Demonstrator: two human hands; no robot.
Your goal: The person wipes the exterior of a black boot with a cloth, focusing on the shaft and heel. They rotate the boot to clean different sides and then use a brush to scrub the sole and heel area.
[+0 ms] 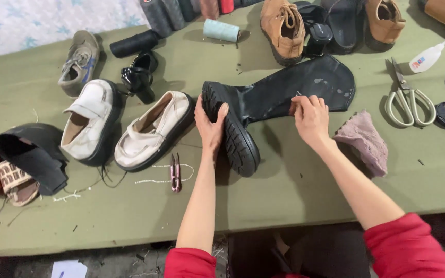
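tall black boot (279, 95) on its side, lugged sole, scuffed shaft, both hands touching

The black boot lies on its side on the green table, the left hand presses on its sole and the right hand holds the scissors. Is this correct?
Not quite. In the head view the right hand pinches the black boot at its shaft; the scissors lie apart on the green table. The left hand does press on the sole.

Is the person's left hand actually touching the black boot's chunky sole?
Touching: the head view shows the left hand pressed flat against the tall black boot's treaded sole.
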